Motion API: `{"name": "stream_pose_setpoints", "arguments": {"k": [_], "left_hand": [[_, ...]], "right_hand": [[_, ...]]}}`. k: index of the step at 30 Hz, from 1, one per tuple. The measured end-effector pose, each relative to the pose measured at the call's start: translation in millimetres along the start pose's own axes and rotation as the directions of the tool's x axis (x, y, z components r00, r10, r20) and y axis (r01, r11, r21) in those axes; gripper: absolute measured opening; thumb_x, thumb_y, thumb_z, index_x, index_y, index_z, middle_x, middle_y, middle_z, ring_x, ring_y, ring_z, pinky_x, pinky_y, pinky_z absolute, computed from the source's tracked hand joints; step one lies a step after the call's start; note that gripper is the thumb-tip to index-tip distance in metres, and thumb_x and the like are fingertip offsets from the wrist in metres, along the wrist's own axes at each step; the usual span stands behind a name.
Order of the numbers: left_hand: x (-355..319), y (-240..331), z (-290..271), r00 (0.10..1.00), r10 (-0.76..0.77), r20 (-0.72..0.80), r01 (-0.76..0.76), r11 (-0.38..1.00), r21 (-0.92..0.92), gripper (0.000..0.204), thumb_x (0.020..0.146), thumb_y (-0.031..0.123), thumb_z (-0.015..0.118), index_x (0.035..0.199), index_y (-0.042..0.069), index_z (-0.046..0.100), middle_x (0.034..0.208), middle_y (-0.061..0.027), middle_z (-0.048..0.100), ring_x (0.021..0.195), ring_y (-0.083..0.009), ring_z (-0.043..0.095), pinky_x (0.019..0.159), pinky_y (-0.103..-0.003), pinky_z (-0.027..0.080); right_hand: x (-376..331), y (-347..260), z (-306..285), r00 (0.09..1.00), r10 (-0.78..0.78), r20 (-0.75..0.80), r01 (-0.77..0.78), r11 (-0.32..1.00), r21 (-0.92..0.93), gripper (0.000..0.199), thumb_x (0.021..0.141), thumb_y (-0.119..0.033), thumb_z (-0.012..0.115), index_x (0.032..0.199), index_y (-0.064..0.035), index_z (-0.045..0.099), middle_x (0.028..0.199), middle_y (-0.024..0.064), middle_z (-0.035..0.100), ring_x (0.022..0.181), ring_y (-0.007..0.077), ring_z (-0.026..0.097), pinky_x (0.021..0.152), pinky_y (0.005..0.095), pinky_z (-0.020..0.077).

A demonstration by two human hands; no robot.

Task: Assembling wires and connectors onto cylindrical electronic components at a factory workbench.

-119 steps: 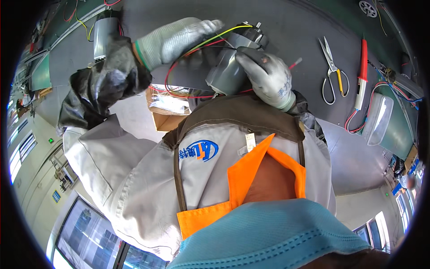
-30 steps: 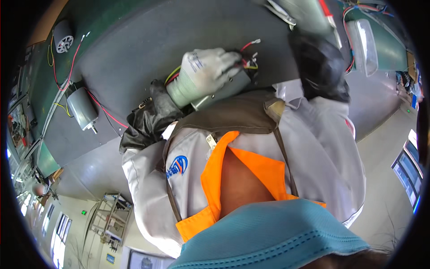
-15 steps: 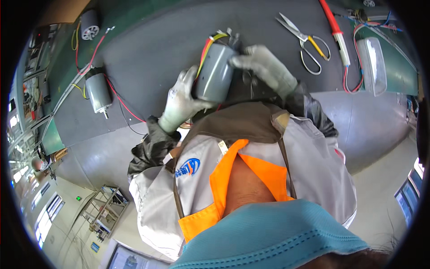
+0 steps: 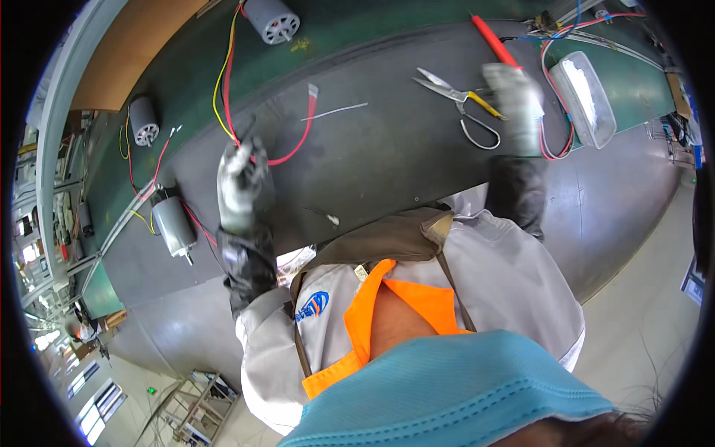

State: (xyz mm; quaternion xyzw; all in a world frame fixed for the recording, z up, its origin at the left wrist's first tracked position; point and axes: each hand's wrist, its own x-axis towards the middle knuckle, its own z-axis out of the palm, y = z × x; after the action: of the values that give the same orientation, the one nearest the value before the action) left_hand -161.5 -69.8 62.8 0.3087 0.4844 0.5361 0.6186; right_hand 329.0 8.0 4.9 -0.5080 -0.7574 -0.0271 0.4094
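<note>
Red and yellow wires (image 4: 229, 97) run from a grey cylindrical motor (image 4: 269, 16) at the far edge of the view to my gloved left hand (image 4: 240, 182). That hand is closed around the wires, and a red lead with a pale end (image 4: 307, 123) curves out to its right. My gloved right hand (image 4: 512, 100), smeared by motion, lies over the handle of a red, pen-like tool with wires (image 4: 493, 39). Its fingers are too blurred to show a grip. Yellow-and-white-handled scissors (image 4: 460, 98) lie just left of it.
Two more grey motors with leads, one near (image 4: 175, 226) and one farther back (image 4: 143, 121), lie at the left. A clear plastic box (image 4: 585, 100) stands at the right beside red and blue cables. A thin pale strip (image 4: 335, 111) rests on the dark mat (image 4: 372, 160).
The motor between my hands is gone from there; a similar motor now shows at the far side. My left hand has closed on wires, and my right hand has moved right onto the red tool.
</note>
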Motion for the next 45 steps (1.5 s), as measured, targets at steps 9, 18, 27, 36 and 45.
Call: {"name": "stream_pose_setpoints", "arguments": {"k": [9,18,27,36,45], "left_hand": [[-127.4,-20.2,-14.3,0.811,-0.572,0.124,0.509,0.793,0.336,0.029,0.096,0.012,0.062,0.121,-0.003,0.063,0.094,-0.0059,0.068,0.074,-0.0102,0.064,0.062,-0.022,0.050],[-107.2,-20.1,23.6,0.965,-0.214,0.148,0.164,0.942,0.293,0.040,0.093,0.031,0.069,0.110,-0.005,0.068,0.089,-0.0042,0.069,0.080,-0.0093,0.062,0.075,-0.025,0.049],[-35.2,-37.8,111.2,0.986,0.148,0.073,-0.122,0.953,-0.277,0.039,0.100,0.029,0.064,0.116,-0.007,0.063,0.097,-0.0135,0.071,0.085,-0.0209,0.072,0.076,-0.030,0.054],[-28.3,-35.5,129.7,0.968,0.135,0.213,-0.042,0.918,-0.393,0.040,0.106,0.028,0.050,0.131,-0.003,0.056,0.109,-0.0175,0.069,0.100,-0.0286,0.069,0.079,-0.040,0.055],[-32.9,-34.6,146.2,0.992,0.078,0.096,-0.023,0.880,-0.474,0.042,0.104,0.031,0.058,0.123,-0.005,0.060,0.099,-0.0198,0.071,0.075,-0.0198,0.065,0.066,-0.034,0.052]], "right_hand": [[80.6,-35.0,-50.6,0.638,0.552,0.537,-0.762,0.554,0.337,0.023,0.093,-0.020,0.070,0.110,-0.0041,0.071,0.088,0.0013,0.070,0.071,0.0083,0.064,0.059,0.0219,0.0523],[-14.7,-171.8,55.2,0.471,-0.448,0.760,-0.522,0.553,0.649,0.035,0.096,-0.030,0.066,0.122,-0.0072,0.070,0.093,0.0054,0.072,0.078,0.0118,0.064,0.069,0.0283,0.0528],[14.2,-214.7,23.7,0.825,0.027,0.564,-0.557,0.196,0.807,0.056,0.096,-0.009,0.057,0.149,-0.0011,0.043,0.089,0.0122,0.071,0.078,0.0118,0.066,0.068,0.0244,0.0548],[6.6,-214.1,35.3,0.897,0.085,0.434,-0.440,0.261,0.859,0.058,0.099,-0.007,0.054,0.152,0.0034,0.035,0.096,0.0162,0.071,0.080,0.0178,0.069,0.069,0.0278,0.0561],[3.6,-212.5,35.5,0.908,0.096,0.409,-0.419,0.231,0.878,0.056,0.097,-0.003,0.055,0.150,0.0017,0.039,0.110,0.0160,0.069,0.090,0.0165,0.070,0.072,0.0277,0.0576]]}}
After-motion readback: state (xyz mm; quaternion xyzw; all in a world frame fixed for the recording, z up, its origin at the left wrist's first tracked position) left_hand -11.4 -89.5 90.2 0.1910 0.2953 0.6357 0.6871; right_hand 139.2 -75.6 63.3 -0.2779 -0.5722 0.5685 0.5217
